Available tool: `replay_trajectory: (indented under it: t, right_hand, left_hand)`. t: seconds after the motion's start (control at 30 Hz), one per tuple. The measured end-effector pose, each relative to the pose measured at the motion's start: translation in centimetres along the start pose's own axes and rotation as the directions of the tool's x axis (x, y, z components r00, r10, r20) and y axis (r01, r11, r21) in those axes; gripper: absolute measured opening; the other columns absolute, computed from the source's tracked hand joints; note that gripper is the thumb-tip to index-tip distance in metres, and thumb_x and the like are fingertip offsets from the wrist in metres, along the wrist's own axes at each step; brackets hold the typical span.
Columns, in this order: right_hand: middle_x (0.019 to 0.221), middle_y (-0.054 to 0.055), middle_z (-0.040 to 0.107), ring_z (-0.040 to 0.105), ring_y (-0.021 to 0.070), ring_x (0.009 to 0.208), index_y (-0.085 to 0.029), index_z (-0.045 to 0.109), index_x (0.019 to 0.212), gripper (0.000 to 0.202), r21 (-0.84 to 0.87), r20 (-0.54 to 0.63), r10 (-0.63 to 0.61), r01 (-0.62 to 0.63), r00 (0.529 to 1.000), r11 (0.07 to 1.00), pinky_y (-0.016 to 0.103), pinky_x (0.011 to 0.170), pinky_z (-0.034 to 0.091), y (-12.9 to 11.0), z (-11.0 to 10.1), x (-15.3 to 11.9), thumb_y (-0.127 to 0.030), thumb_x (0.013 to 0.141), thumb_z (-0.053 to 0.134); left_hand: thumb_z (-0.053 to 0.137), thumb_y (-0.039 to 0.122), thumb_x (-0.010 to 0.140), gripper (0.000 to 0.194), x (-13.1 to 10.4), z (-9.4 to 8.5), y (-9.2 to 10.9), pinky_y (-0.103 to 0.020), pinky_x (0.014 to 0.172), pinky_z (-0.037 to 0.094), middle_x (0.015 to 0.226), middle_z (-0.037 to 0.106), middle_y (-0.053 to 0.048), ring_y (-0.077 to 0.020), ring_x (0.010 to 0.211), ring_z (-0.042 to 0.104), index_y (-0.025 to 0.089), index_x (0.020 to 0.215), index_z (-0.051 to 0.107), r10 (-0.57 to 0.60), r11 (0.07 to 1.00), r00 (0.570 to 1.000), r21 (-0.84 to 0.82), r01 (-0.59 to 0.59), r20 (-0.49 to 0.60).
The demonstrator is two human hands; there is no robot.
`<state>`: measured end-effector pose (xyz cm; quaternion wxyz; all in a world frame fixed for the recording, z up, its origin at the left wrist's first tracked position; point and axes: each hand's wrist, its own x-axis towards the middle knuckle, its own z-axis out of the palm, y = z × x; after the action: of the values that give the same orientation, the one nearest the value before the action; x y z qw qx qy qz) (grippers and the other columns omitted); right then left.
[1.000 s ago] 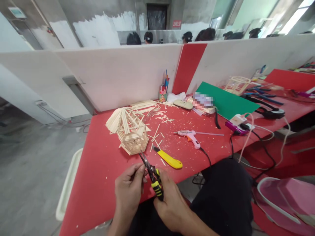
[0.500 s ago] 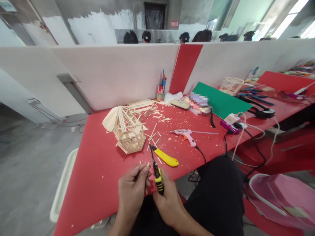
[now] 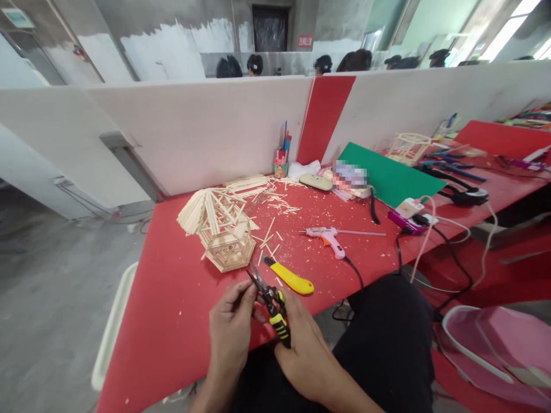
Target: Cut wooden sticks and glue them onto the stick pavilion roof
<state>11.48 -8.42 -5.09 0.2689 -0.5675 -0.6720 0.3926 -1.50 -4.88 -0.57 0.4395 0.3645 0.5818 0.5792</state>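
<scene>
Black-and-yellow scissors (image 3: 279, 324) are gripped in my right hand (image 3: 307, 355), their pointed blades spread and aimed away from me at the table's front edge. Close beside the blades, my left hand (image 3: 232, 327) is closed in a pinch; the thin wooden stick in it is almost wholly hidden by the fingers. Beyond my hands lies a model (image 3: 228, 252) built of thin wooden sticks, with a many-sided base and a slatted, roof-like part. A yellow utility knife (image 3: 293, 279) rests just past the scissors.
A pink glue gun (image 3: 329, 238) with its cord lies on the red table (image 3: 172, 321). Loose sticks (image 3: 247, 183) and scraps are scattered behind the model. A pen holder (image 3: 281, 166), green board (image 3: 387, 175) and power strip (image 3: 407, 221) stand farther back and right. A white partition (image 3: 206, 126) closes the far side.
The scissors have swung leftward and their blades have spread apart, now reaching over my left fingertips. The pale stick end seen at my left thumb is now out of sight.
</scene>
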Motion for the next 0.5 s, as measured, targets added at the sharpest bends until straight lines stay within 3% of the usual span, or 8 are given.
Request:
replay_trajectory:
  t: [0.17, 0.3, 0.5]
  right_hand:
    - [0.149, 0.017, 0.029, 0.022, 0.0269, 0.139, -0.005, 0.025, 0.143, 0.077, -0.100, 0.050, 0.016, -0.011, 0.999, 0.995, 0.048, 0.113, 0.023, -0.9, -0.5, 0.3, -0.010, 0.070, 0.046]
    - [0.150, 0.016, 0.027, 0.020, 0.0276, 0.140, -0.006, 0.023, 0.144, 0.080, -0.143, 0.099, 0.043, -0.029, 0.994, 0.989, 0.048, 0.113, 0.022, -1.3, -0.7, 0.4, -0.010, 0.068, 0.047]
    - [0.147, 0.021, 0.029, 0.022, 0.0321, 0.138, -0.002, 0.022, 0.143, 0.084, -0.159, 0.105, 0.002, 0.015, 0.994, 0.987, 0.052, 0.111, 0.023, -1.3, -0.5, 0.2, -0.008, 0.063, 0.048]
  left_hand:
    - [0.072, 0.032, 0.066, 0.019, -0.1, -0.4, -0.6, -0.018, 0.039, 0.043, 0.063, 0.066, 0.000, -0.0080, 0.042, 0.050, 0.016, 0.076, 0.074, 0.052, 0.994, 0.998, 0.099, -0.048, -0.044]
    - [0.068, 0.029, 0.069, 0.013, 0.0, -0.8, -0.9, -0.018, 0.046, 0.045, 0.065, 0.067, -0.001, -0.0111, 0.051, 0.056, 0.018, 0.072, 0.073, 0.141, 0.975, 0.990, 0.180, -0.133, -0.032]
    - [0.065, 0.021, 0.071, 0.008, 0.0, -1.1, -0.8, -0.020, 0.052, 0.048, 0.061, 0.065, 0.001, -0.0130, 0.056, 0.059, 0.019, 0.070, 0.073, 0.312, 0.920, 0.950, 0.251, -0.303, 0.003]
